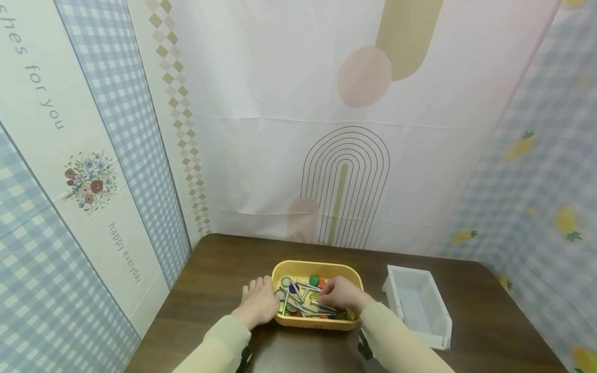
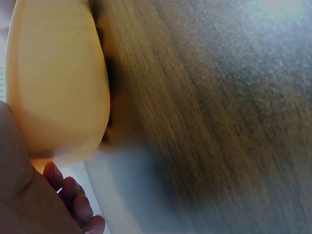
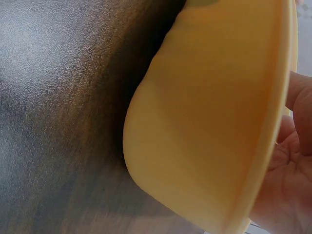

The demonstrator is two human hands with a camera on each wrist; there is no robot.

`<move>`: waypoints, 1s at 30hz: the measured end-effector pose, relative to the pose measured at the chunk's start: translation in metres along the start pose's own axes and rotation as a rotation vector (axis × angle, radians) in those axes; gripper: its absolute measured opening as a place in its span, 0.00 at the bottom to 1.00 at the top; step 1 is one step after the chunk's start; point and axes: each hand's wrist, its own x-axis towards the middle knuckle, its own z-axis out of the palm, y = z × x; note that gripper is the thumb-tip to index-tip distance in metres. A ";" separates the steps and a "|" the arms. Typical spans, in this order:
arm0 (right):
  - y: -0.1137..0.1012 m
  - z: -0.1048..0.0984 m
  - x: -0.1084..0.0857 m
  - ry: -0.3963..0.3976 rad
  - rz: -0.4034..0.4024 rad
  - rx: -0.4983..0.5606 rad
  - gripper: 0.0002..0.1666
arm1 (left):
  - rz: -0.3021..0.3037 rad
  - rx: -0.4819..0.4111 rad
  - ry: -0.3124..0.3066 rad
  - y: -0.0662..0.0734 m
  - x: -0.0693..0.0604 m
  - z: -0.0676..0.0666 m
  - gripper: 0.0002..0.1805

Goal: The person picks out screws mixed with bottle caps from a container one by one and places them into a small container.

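A yellow plastic basin (image 1: 317, 324) stands on the table, holding a mix of long silvery metal rods that look like nails or bolts (image 1: 298, 300) and round coloured caps, among them a green one (image 1: 314, 280). My left hand (image 1: 262, 300) lies against the basin's left end, its fingers loosely extended; in the left wrist view they show beside the yellow wall (image 2: 58, 83). Over the basin's right side reaches my right hand (image 1: 342, 294), fingers bent down among the rods and caps. The rim (image 3: 265, 165) hides part of that hand in the right wrist view, and whether its fingertips pinch anything is hidden.
To the right of the basin stands a white open bin (image 1: 420, 305), with a thin piece inside along its left wall. Both rest on a dark wooden table (image 1: 224, 259). Printed curtains (image 1: 261, 171) hang behind the table and at both sides.
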 end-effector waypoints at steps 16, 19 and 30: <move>0.007 0.011 0.002 0.026 -0.036 -0.065 0.06 | -0.006 0.007 -0.003 0.001 0.002 0.001 0.12; 0.007 0.013 0.002 0.033 -0.019 -0.068 0.06 | -0.007 0.003 -0.007 0.000 0.002 0.001 0.12; 0.005 0.018 0.000 0.028 -0.024 -0.078 0.07 | -0.016 -0.009 -0.008 0.001 0.000 0.000 0.12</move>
